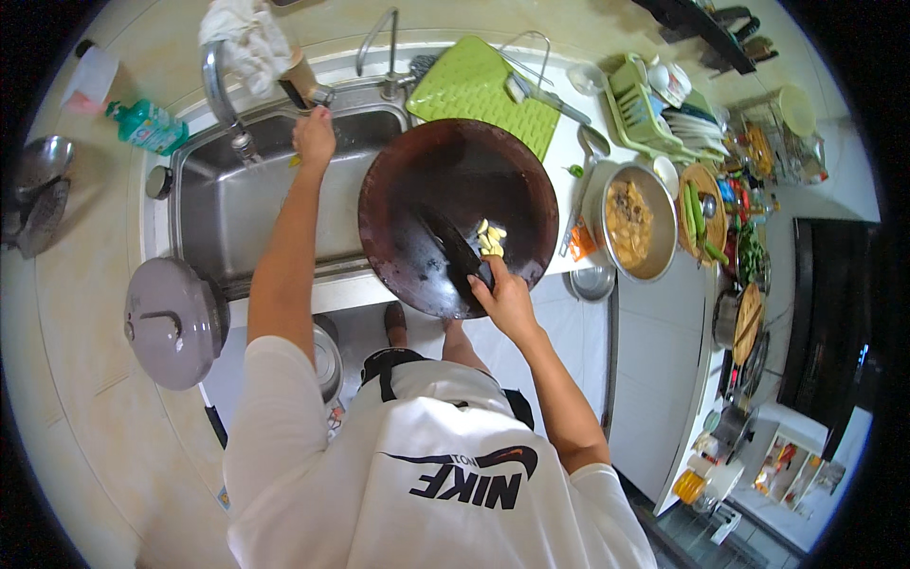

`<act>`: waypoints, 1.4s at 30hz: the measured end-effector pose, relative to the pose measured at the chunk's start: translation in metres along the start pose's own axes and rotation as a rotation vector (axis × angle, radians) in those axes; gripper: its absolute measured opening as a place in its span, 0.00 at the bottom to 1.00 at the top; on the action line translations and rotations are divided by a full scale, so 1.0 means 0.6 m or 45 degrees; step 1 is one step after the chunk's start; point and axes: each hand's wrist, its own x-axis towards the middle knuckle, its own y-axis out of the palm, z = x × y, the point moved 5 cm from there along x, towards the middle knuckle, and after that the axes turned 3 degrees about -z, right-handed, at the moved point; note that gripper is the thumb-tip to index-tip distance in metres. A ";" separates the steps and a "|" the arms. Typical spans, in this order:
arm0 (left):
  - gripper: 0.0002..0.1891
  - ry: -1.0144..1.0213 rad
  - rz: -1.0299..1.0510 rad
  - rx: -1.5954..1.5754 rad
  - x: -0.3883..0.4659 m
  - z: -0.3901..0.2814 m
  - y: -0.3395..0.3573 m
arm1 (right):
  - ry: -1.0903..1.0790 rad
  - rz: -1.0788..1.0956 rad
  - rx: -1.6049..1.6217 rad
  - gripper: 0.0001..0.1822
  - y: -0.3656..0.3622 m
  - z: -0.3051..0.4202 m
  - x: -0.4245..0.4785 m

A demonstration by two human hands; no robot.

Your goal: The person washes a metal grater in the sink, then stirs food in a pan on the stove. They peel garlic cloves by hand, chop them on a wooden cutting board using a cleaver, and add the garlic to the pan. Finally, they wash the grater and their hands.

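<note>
My right hand [503, 295] grips a dark-bladed cleaver [449, 240], its blade lying over a round, dark brown cutting board [455, 160]. Several pale garlic cloves [490, 238] lie on the board beside the blade. My left hand [313, 139] is raised over the back of a steel sink [242, 206], its fingers at the metal end of a faucet or fixture [321, 95]; the exact grip cannot be made out. A curved chrome faucet [213, 78] stands to the left of that hand, with a white cloth [245, 43] hanging beside it.
A green draining mat [462, 78] lies behind the board. To the right stand a metal bowl of food in liquid [672, 249], a green dish rack [633, 131] and a basket of green vegetables [719, 213]. A lidded grey pot [160, 341] and a green soap bottle [153, 128] are at left.
</note>
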 end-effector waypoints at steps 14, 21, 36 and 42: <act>0.13 0.519 0.373 -0.231 -0.290 -0.270 -0.121 | 0.281 -0.187 0.051 0.17 0.008 -0.093 -0.035; 0.19 1.198 0.430 -0.308 -0.437 -0.306 -0.055 | 0.276 -0.276 -0.008 0.17 -0.001 -0.100 -0.039; 0.06 0.700 0.388 -0.667 -0.430 -0.299 -0.037 | 0.011 -0.212 -0.293 0.16 -0.024 -0.070 -0.046; 0.08 0.825 0.296 -0.602 -0.431 -0.299 -0.034 | 0.056 -0.083 -0.395 0.15 -0.042 -0.045 -0.048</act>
